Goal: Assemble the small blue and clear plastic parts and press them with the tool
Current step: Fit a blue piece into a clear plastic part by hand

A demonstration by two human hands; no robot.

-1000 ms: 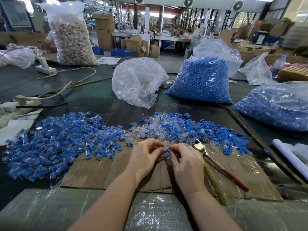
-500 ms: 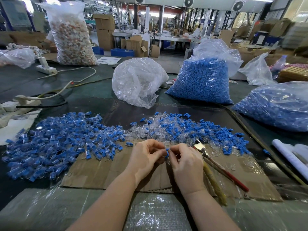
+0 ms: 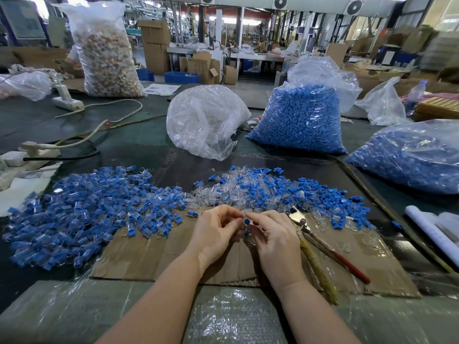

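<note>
My left hand point(image 3: 215, 230) and my right hand point(image 3: 273, 234) meet over the cardboard sheet point(image 3: 154, 256), fingertips together. Between them they pinch a small blue part point(image 3: 246, 221) and a clear plastic part that I can barely make out. A second blue bit point(image 3: 246, 232) shows just below, near my right fingers. The pliers-like tool point(image 3: 320, 240), with metal jaws and red handles, lies on the cardboard right of my right hand. A heap of joined blue-and-clear pieces point(image 3: 82, 214) spreads to the left. Loose blue and clear parts point(image 3: 273, 189) lie behind my hands.
A crumpled clear bag point(image 3: 206, 120) and a full bag of blue parts point(image 3: 298, 117) stand behind the piles. Another blue-filled bag point(image 3: 409, 160) lies at right. Power strips and cables point(image 3: 74, 142) run at left. Bubble wrap point(image 3: 233, 316) covers the near edge.
My fingertips have shifted slightly, turning the blue part between them; both hands stay in the same place. The tool has not moved.
</note>
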